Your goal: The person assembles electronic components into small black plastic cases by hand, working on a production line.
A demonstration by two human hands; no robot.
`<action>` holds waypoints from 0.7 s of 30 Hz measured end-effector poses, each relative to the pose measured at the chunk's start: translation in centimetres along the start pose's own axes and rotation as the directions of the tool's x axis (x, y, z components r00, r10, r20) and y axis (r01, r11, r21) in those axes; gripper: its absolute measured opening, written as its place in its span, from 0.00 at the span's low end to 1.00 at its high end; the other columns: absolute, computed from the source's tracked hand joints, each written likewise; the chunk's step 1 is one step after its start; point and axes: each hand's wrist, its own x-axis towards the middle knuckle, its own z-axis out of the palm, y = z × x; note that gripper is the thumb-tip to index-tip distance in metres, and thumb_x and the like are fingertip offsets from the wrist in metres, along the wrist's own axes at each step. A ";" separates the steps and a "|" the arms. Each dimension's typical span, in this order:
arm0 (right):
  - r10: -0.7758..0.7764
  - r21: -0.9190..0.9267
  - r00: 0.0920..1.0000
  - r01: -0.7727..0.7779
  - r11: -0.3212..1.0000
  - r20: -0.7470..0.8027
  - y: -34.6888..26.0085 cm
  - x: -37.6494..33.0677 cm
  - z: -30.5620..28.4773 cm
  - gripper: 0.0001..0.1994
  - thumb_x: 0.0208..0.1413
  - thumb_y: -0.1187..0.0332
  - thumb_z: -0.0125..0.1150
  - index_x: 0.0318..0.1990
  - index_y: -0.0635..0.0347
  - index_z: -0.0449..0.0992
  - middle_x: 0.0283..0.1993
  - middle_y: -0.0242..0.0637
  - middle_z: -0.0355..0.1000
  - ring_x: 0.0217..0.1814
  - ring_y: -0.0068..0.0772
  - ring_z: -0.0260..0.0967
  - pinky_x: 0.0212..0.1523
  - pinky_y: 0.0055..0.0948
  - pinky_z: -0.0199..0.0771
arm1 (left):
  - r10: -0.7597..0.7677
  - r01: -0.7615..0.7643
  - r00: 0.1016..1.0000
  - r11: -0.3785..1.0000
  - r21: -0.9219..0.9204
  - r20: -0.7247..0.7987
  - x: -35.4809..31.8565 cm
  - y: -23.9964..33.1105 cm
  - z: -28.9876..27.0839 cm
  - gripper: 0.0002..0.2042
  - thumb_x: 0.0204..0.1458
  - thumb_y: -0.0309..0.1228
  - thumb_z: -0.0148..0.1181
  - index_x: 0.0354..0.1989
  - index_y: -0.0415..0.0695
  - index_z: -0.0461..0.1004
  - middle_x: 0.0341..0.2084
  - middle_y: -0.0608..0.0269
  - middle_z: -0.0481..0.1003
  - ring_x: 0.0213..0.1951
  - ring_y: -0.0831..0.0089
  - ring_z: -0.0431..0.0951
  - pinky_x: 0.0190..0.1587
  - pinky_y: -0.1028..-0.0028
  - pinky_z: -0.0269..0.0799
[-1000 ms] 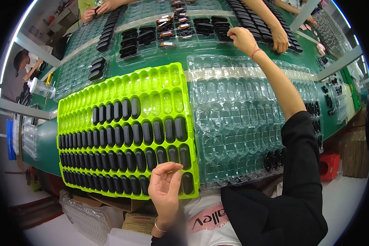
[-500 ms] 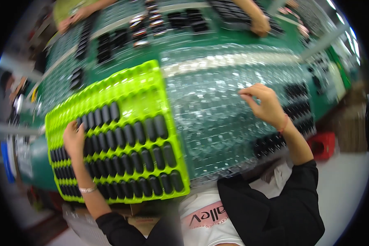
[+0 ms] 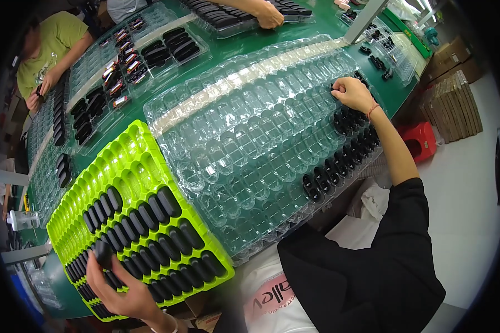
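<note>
My left hand (image 3: pixel 119 288) pinches a black oval shell (image 3: pixel 103 253) between thumb and fingers, just above the lime-green tray (image 3: pixel 162 161). Rows of similar black oval shells (image 3: pixel 162 204) lie in that tray's pockets. At the right end of the transparent blister tray (image 3: pixel 244 166), my right hand (image 3: pixel 354 94) is closed in a pinch. A small dark bit shows at its fingertips, too little to name. Below this hand, black oval pieces (image 3: pixel 326 172) fill several pockets at the tray's right side. The two trays lie side by side, the green one to the left.
Across the green table, a co-worker's hand (image 3: pixel 270 15) rests by a tray of black pieces (image 3: pixel 219 16). Another person in a lime shirt (image 3: pixel 55 41) handles something dark at far left. A metal post (image 3: pixel 364 21) rises beyond the tray. A red stool (image 3: pixel 418 141) stands at right.
The view has swung, shifting both trays leftward. My left hand now holds a black oval shell raised from the green tray. My right hand has moved to the transparent tray's right end.
</note>
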 end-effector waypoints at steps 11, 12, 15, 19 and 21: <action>-0.255 0.832 0.956 0.022 0.555 0.145 -12.4 -4.6 -1.2 0.06 0.62 0.70 0.57 0.40 0.63 0.74 0.43 0.38 0.77 0.39 0.23 0.75 0.34 0.22 0.78 | -0.490 0.547 0.750 0.082 -0.833 0.444 -5.6 7.4 1.6 0.24 0.49 0.14 0.54 0.58 0.28 0.61 0.44 0.42 0.74 0.46 0.59 0.77 0.57 0.62 0.70; -0.374 0.894 0.914 0.032 0.448 0.155 -14.9 -5.7 -1.0 0.08 0.63 0.70 0.57 0.42 0.67 0.75 0.44 0.39 0.77 0.40 0.23 0.75 0.37 0.23 0.79 | -0.474 0.577 0.721 0.006 -0.817 0.505 -5.2 8.2 1.9 0.25 0.49 0.14 0.54 0.59 0.29 0.61 0.43 0.43 0.75 0.46 0.60 0.77 0.56 0.63 0.70; -0.606 0.950 0.746 -0.115 0.292 0.276 -21.1 -8.9 -0.3 0.15 0.66 0.67 0.53 0.51 0.70 0.77 0.44 0.43 0.78 0.43 0.29 0.77 0.42 0.25 0.80 | -0.396 0.625 0.653 -0.199 -0.755 0.645 -5.2 9.0 2.5 0.25 0.50 0.16 0.55 0.59 0.30 0.61 0.43 0.44 0.75 0.46 0.61 0.78 0.56 0.63 0.71; -0.725 0.955 0.624 -0.232 0.185 0.292 -25.9 -12.0 0.7 0.14 0.66 0.71 0.52 0.53 0.73 0.75 0.46 0.46 0.78 0.46 0.30 0.77 0.47 0.26 0.80 | -0.306 0.606 0.603 -0.425 -0.673 0.736 -5.4 8.5 3.5 0.23 0.55 0.20 0.57 0.59 0.31 0.61 0.46 0.46 0.74 0.47 0.62 0.77 0.53 0.64 0.73; -0.765 0.954 0.574 -0.222 0.200 0.293 -27.0 -12.6 1.2 0.14 0.65 0.73 0.53 0.53 0.73 0.75 0.46 0.46 0.78 0.46 0.29 0.77 0.48 0.26 0.79 | -0.297 0.601 0.547 -0.511 -0.614 0.783 -5.6 8.2 3.9 0.22 0.58 0.22 0.56 0.60 0.32 0.61 0.47 0.47 0.74 0.48 0.66 0.76 0.51 0.68 0.73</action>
